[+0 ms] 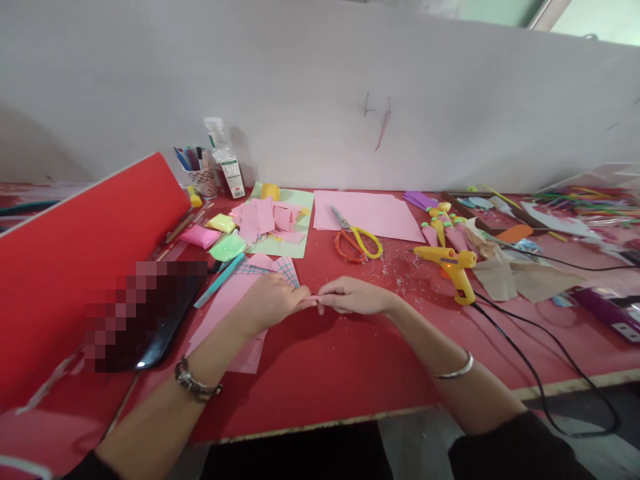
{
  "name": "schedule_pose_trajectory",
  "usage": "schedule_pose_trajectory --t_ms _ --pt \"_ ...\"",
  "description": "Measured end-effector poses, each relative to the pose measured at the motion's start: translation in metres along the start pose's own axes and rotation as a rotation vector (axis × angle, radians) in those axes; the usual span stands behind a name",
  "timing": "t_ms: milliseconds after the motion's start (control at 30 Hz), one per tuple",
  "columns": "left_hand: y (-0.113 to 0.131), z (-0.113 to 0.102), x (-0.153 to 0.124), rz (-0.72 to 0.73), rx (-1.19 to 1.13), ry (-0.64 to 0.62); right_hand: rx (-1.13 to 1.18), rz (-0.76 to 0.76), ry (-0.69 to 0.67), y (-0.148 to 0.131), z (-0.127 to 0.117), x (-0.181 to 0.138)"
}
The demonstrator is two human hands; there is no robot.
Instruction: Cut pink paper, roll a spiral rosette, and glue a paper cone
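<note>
Over the red table (345, 373) my two hands meet fingertip to fingertip. My left hand (273, 301) is closed in a pinch, and so is my right hand (356, 295). Between them is a small pink piece (313, 298) that looks like paper, mostly hidden by the fingers. Pink paper sheets (220, 313) lie beneath my left hand and wrist, with blue-checked paper (289, 269) just behind it. Scissors (371, 244) with red and yellow handles rest beyond my right hand. A yellow glue gun (454, 264) lies farther right.
A dark phone-like object (163, 333), partly pixelated, lies left beside a raised red board (90, 267). Behind are pink scraps (260, 217), a bottle (229, 167), a pen cup (201, 181) and pink sheets (367, 215). The glue gun's black cord (520, 353) loops over the table's front edge.
</note>
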State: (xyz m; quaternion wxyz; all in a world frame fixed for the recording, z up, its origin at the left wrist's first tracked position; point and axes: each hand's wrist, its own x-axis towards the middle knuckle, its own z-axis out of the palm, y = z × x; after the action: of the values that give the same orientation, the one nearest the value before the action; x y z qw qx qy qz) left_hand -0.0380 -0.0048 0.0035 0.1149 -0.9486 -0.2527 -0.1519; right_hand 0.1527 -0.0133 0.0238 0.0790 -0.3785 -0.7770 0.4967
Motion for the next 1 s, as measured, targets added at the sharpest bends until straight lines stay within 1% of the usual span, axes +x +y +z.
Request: schedule_pose_trajectory --t_ms 133,233,367,467,533,600,700,767,833,933,1000 --pt "-0.007 -0.001 -0.004 -0.070 -0.012 0.001 -0.165 -0.061 0.127 0.001 0.003 0.002" --pt "-0.012 -0.002 -0.008 -0.134 -0.025 0.041 -0.260 -0.102 0.201 0.004 0.002 0.002" --pt "-0.015 -0.005 -0.009 -0.268 -0.047 0.101 -0.256 -0.061 0.286 0.010 -0.002 0.001" --pt "-0.014 -0.011 -0.009 -0.417 -0.121 0.138 -0.306 -0.006 0.416 0.015 -0.006 0.002" --pt "-0.011 -0.014 -0.007 -0.509 -0.239 0.167 -0.345 0.010 0.536 0.021 -0.007 0.004" --pt "-0.008 -0.016 -0.005 -0.574 -0.417 0.230 -0.394 -0.013 0.667 0.028 -0.007 0.007" --pt "-0.004 -0.014 -0.001 -0.620 -0.669 0.343 -0.526 -0.071 0.842 0.037 -0.006 0.011" --pt "-0.001 -0.011 0.002 -0.641 -0.775 0.382 -0.600 -0.102 0.927 0.039 -0.005 0.012" --pt "0.001 -0.007 0.005 -0.668 -0.875 0.376 -0.608 -0.146 0.987 0.037 -0.004 0.013" --pt "0.004 -0.003 0.006 -0.715 -1.011 0.345 -0.503 -0.242 1.068 0.026 0.001 0.012" --pt "0.006 -0.003 0.006 -0.730 -1.063 0.323 -0.428 -0.303 1.089 0.017 0.005 0.011"
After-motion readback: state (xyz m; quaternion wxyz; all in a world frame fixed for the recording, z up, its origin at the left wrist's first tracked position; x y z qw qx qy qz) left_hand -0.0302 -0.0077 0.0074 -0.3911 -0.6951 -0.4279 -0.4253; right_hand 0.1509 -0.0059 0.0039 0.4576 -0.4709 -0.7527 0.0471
